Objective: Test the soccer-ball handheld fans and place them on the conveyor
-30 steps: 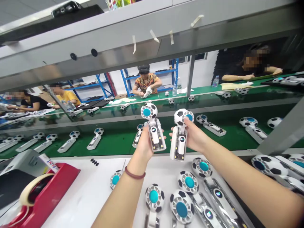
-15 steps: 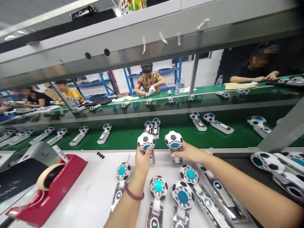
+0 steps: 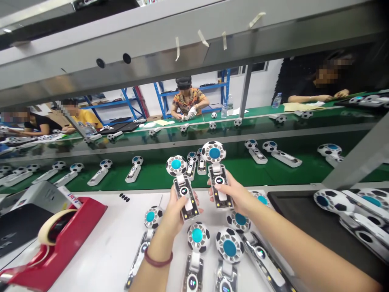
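Note:
My left hand (image 3: 174,213) grips a hand-held fan (image 3: 181,184) with a football-patterned head and teal centre, held upright with its lit display facing me. My right hand (image 3: 235,197) grips a second fan of the same kind (image 3: 216,170), a little higher and to the right. Both fans hang above the white worktable (image 3: 106,243), side by side and apart. Below my hands several more fans (image 3: 197,247) lie flat on the table, heads pointing away from me.
A red tape dispenser (image 3: 57,239) stands at the left. A green conveyor belt (image 3: 158,176) behind the table carries several fans. A black tray (image 3: 316,227) and more fans (image 3: 349,207) sit at the right. Other people work across the far belt.
Both hands dipped toward the table's far edge with the fans tilted away, then lifted them again. Now the fans stand upright with their displays lit and facing me.

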Tool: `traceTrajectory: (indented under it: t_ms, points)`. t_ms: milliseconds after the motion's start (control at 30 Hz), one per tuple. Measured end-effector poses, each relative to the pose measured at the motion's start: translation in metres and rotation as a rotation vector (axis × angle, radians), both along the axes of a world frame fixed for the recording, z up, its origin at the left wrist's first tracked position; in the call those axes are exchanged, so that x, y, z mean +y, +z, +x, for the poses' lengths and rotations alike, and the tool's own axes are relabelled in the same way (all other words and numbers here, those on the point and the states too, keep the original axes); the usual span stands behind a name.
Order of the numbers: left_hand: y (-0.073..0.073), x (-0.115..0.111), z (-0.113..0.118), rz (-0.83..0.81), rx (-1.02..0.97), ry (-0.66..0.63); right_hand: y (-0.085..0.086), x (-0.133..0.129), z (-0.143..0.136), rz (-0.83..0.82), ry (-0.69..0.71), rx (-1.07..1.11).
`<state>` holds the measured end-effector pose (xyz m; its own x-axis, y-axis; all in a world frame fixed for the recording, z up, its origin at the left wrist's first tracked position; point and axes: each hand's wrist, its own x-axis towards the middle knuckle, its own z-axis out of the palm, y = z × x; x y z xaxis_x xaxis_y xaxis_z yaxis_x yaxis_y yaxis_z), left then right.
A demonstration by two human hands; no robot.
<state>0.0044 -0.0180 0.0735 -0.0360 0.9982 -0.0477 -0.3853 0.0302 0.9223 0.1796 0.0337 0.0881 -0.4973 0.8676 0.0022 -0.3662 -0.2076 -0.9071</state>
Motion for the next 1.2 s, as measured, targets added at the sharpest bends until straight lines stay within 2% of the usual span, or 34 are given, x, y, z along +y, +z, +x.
traceTrajectory:
  t_ms: [67,167,433,700,833,1200]
  points:
    - [0.018,-0.013,0.004,-0.002,-0.068,-0.099,0.008,-0.015,0.002,0.008,0.029,0.087]
    - [0.035,-0.025,0.012,0.008,-0.07,-0.177,0.013,-0.031,0.005,0.007,0.087,0.164]
    - [0.059,-0.043,0.016,-0.038,-0.059,-0.235,0.017,-0.04,0.01,0.044,0.207,0.226]
    - [0.065,-0.049,0.021,-0.047,0.008,-0.243,0.021,-0.046,0.014,0.053,0.214,0.226]
    - [0.067,-0.05,0.023,-0.078,0.013,-0.185,0.021,-0.047,0.014,0.025,0.189,0.205]
    - [0.066,-0.051,0.024,-0.075,-0.028,-0.154,0.024,-0.05,0.013,0.065,0.156,0.152]
